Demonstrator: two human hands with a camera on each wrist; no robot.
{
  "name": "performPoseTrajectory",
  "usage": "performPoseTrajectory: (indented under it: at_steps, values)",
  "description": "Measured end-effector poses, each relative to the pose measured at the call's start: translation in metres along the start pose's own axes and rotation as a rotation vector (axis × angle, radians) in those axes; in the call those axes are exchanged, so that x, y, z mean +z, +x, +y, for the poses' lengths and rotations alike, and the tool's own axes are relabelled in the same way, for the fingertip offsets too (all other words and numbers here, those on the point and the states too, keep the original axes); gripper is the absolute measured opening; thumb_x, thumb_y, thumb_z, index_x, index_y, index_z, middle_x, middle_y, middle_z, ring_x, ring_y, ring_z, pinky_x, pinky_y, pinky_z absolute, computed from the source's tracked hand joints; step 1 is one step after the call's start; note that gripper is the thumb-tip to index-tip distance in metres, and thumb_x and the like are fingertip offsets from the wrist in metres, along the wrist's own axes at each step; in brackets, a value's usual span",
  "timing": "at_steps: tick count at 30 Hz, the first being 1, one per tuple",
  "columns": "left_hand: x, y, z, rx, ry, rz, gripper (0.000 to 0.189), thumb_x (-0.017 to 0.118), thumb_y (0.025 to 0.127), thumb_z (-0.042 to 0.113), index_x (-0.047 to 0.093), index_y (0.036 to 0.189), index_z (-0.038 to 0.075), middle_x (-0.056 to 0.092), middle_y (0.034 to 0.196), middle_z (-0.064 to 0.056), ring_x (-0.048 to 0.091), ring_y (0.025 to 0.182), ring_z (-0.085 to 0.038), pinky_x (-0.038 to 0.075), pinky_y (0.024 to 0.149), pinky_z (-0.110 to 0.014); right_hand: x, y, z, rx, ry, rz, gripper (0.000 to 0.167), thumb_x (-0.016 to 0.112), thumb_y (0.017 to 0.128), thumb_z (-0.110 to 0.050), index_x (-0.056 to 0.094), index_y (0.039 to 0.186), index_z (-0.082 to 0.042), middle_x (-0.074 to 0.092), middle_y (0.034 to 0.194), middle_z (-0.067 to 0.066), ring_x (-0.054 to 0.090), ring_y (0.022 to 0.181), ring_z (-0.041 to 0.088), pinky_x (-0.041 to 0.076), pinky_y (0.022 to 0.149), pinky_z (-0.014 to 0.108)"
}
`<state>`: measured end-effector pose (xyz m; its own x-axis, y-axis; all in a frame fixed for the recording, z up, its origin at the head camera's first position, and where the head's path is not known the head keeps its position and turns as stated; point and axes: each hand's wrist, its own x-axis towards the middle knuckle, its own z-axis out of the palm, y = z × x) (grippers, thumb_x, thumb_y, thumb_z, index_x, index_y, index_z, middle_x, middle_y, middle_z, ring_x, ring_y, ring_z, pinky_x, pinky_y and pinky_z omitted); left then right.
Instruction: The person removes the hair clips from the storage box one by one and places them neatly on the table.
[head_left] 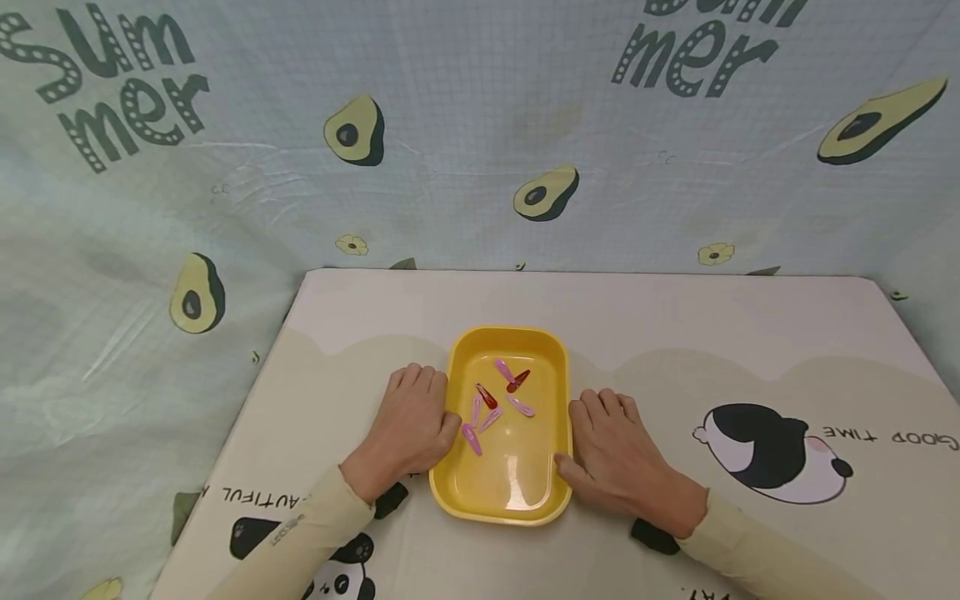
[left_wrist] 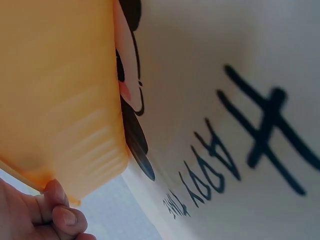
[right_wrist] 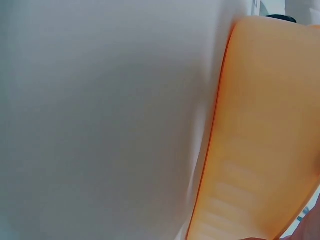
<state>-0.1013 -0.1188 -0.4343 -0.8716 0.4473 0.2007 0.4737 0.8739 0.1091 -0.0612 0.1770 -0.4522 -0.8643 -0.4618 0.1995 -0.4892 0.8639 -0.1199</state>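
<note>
A yellow plastic tray [head_left: 536,479] with rounded corners lies between both hands. Inside it, toward the far and left part, are several snap hair clips: pink ones such as the pink clip [head_left: 472,439], and red ones such as the red clip [head_left: 487,396]. The left hand [head_left: 411,425] grips the tray's left rim; in the left wrist view its fingertips [left_wrist: 65,216] curl under the edge. On the opposite side the right hand [head_left: 618,458] holds the right rim, thumb on top. Only a sliver of that hand shows in the right wrist view, beside the tray's wall [right_wrist: 265,130].
The tray is over a pale table [head_left: 750,321] printed with cartoon animals and lettering. A black wristband [head_left: 654,536] sits under the right wrist. Behind and left of the table hangs a light sheet [head_left: 450,108] with avocado prints.
</note>
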Motion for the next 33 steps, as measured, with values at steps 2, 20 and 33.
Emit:
performPoseTrajectory:
  at_steps: [2,20,33]
  values:
    - [0.001,0.001,0.001,0.003,-0.005,0.000,0.013,0.056,0.087,0.018,0.048,0.086,0.008,0.039,0.078,-0.002,0.037,0.085,-0.023,0.035,0.089,-0.042,-0.001,-0.001,0.001,0.007,0.001,-0.011,0.038,0.056,0.088,-0.048,0.050,0.099,-0.012,0.038,0.088,0.001,0.040,0.091,0.024,0.033,0.092,0.045]
    - [0.006,0.010,0.022,0.026,-0.044,-0.002,0.012,0.056,0.088,0.018,0.047,0.085,0.010,0.041,0.079,-0.002,0.039,0.087,-0.024,0.036,0.093,-0.044,-0.007,-0.015,0.019,0.034,-0.034,-0.025,0.041,0.056,0.086,-0.049,0.051,0.101,-0.011,0.039,0.087,0.001,0.042,0.091,0.024,0.036,0.095,0.049]
    - [0.006,0.013,0.030,0.026,0.061,0.014,0.018,0.057,0.089,0.024,0.047,0.083,0.010,0.042,0.078,-0.003,0.040,0.086,-0.024,0.038,0.090,-0.042,-0.008,-0.019,0.022,0.087,0.024,-0.058,0.042,0.060,0.085,-0.049,0.053,0.104,-0.012,0.042,0.091,0.000,0.043,0.095,0.023,0.035,0.095,0.048]
